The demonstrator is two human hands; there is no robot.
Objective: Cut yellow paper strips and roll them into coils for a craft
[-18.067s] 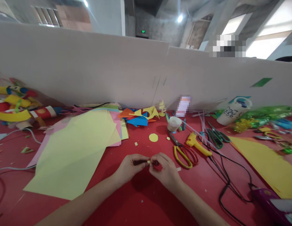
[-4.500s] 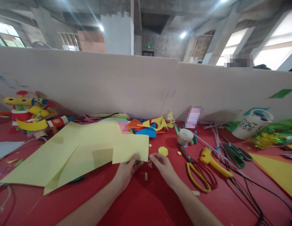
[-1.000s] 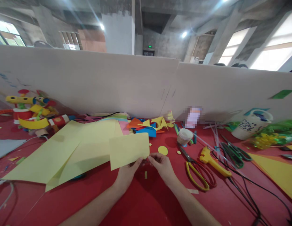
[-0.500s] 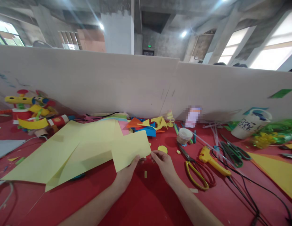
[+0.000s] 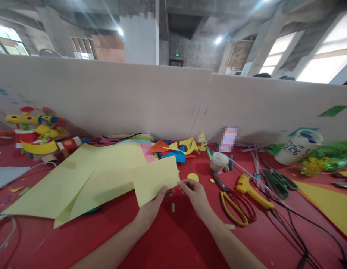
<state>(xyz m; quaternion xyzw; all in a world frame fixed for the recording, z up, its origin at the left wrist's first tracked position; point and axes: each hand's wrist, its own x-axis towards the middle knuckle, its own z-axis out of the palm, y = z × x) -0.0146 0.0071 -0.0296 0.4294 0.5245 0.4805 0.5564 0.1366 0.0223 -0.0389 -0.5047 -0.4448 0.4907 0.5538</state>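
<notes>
My left hand (image 5: 155,201) grips a pale yellow sheet of paper (image 5: 153,175) by its lower edge, thumb on top and fingers beneath. The paper is held raised and slightly tilted. At its lower right corner, the fingertips of my right hand (image 5: 194,192) are pinched together on the edge. Just beyond that hand lies a small yellow paper disc (image 5: 193,177), partly covered by the fingers. Larger pale yellow sheets (image 5: 106,183) spread over the table to the left. A small paper strip (image 5: 173,207) rests between my wrists.
To the right are red-and-yellow-handled scissors (image 5: 233,209), a yellow glue gun (image 5: 253,192) with black cords, green-handled scissors (image 5: 277,183) and a white cup (image 5: 219,161). Coloured paper scraps (image 5: 175,153) lie behind my hands. A white partition (image 5: 120,97) closes off the back.
The held paper has shifted slightly and its tilt has changed a little. Both hands stay almost in place, with the right fingertips still at the corner.
</notes>
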